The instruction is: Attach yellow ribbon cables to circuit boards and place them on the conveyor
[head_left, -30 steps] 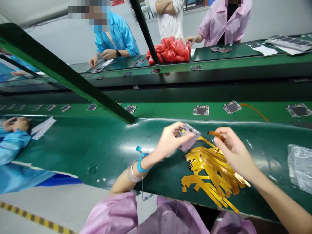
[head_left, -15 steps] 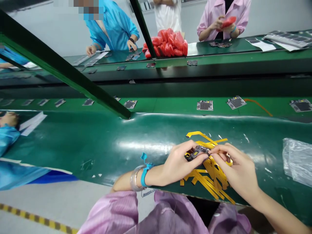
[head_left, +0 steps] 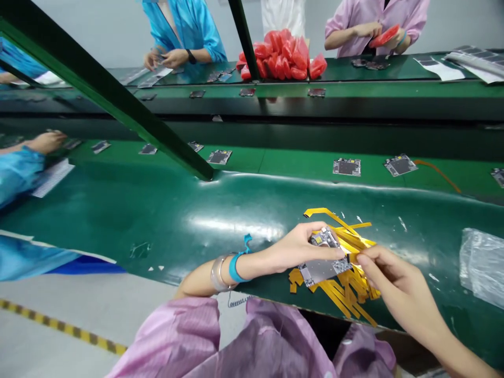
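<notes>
My left hand (head_left: 299, 247) grips a circuit board (head_left: 321, 270) between thumb and fingers, its broad grey face turned up toward me. At the board's right edge, my right hand (head_left: 388, 270) pinches the end of a yellow flex cable (head_left: 353, 258), whose dark connector meets the board or lies right beside it; I cannot tell whether it is plugged in. Beneath both hands lies a loose pile of yellow flex cables (head_left: 342, 299) on the green work surface. A blue wrist strap and a clear bangle circle my left wrist.
Circuit boards (head_left: 346, 167) lie spaced along the green belt (head_left: 283, 160) beyond, one with an orange cable. A slanted green post (head_left: 157, 136) stands left of centre. Clear plastic bags (head_left: 484, 262) lie at right. Co-workers sit opposite near red pouches (head_left: 283, 58); a blue-sleeved arm (head_left: 23, 163) reaches in at left.
The board in my left hand has turned from edge-on to face-up. My right hand has shifted slightly right and down, with a cable end now visible. At left, a co-worker's hand has reached to the belt.
</notes>
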### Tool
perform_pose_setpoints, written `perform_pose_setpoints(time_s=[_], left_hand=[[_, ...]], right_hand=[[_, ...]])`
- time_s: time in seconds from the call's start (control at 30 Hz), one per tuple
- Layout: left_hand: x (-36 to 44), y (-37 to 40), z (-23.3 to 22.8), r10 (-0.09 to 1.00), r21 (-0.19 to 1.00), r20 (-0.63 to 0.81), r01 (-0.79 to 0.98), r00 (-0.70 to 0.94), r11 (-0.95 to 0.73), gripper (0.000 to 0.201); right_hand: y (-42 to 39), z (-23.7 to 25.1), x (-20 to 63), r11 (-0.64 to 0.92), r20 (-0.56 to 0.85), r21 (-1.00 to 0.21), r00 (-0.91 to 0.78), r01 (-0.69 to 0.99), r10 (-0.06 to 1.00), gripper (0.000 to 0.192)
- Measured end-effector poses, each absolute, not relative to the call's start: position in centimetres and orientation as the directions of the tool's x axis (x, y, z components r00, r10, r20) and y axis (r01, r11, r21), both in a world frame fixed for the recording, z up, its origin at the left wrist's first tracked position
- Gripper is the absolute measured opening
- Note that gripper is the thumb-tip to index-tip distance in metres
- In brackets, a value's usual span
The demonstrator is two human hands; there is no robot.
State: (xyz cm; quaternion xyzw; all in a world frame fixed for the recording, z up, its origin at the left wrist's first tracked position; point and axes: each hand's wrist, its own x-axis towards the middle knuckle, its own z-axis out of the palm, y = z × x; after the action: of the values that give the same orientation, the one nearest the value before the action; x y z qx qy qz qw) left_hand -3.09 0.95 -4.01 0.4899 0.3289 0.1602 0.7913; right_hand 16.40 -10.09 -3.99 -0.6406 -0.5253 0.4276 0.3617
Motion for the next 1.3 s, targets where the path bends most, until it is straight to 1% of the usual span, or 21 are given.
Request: perform_pose_setpoints(time_s=[0.07,0.17,0.33,0.5,0.6,0.73,0.83,0.97,1.13,1.3], left_hand=[[-3.1,0.9,-3.9,0.548,0.897,-0.362,0.123,0.754,0.424,0.027],[-3.2,0.7,-3.9,0.541,0.919,-0.348,0.164,0.766,0.359,0.022],[-3.4,0.5,-4.1,0.510,0.925,-0.326,0.158,0.796,0.345,0.020],[-3.5,0.6,-4.4,0.508,0.935,-0.313,0.166,0.803,0.314,0.020],[-3.5,0.6,-4.6,0.496,0.940,-0.300,0.163,0.815,0.301,0.020],[-3.4,0.6,-4.8,0.470,0.941,-0.300,0.175,0.830,0.291,0.020],[-3.3,0.7,-5.0,0.479,0.940,-0.305,0.181,0.823,0.289,0.021],[-3.1,0.9,-5.0,0.474,0.944,-0.289,0.165,0.831,0.287,0.025],[-3.1,1.2,-4.9,0.489,0.951,-0.290,0.188,0.823,0.246,0.023],[-3.3,1.4,-5.0,0.494,0.950,-0.298,0.203,0.817,0.236,0.022]], right_hand=[[-10.1,-3.8,16.5,-0.250,-0.224,-0.901,0.112,0.354,0.968,0.036],[-10.1,-3.8,16.6,-0.277,-0.259,-0.892,0.100,0.357,0.961,0.036],[-10.0,-4.0,16.7,-0.258,-0.270,-0.875,0.030,0.409,0.962,0.036],[-9.9,-4.0,16.8,-0.229,-0.253,-0.880,-0.003,0.415,0.967,0.034],[-9.9,-3.9,17.1,-0.193,-0.242,-0.880,-0.059,0.433,0.968,0.033],[-9.7,-4.0,17.4,-0.183,-0.270,-0.872,-0.134,0.454,0.953,0.035],[-9.6,-4.1,17.5,-0.219,-0.299,-0.882,-0.134,0.418,0.945,0.036],[-9.6,-4.1,17.2,-0.310,-0.368,-0.898,-0.148,0.312,0.918,0.035],[-9.6,-4.2,16.7,-0.345,-0.389,-0.911,-0.187,0.227,0.902,0.037],[-9.0,-4.8,16.9,-0.376,-0.401,-0.909,-0.126,0.181,0.908,0.043]])
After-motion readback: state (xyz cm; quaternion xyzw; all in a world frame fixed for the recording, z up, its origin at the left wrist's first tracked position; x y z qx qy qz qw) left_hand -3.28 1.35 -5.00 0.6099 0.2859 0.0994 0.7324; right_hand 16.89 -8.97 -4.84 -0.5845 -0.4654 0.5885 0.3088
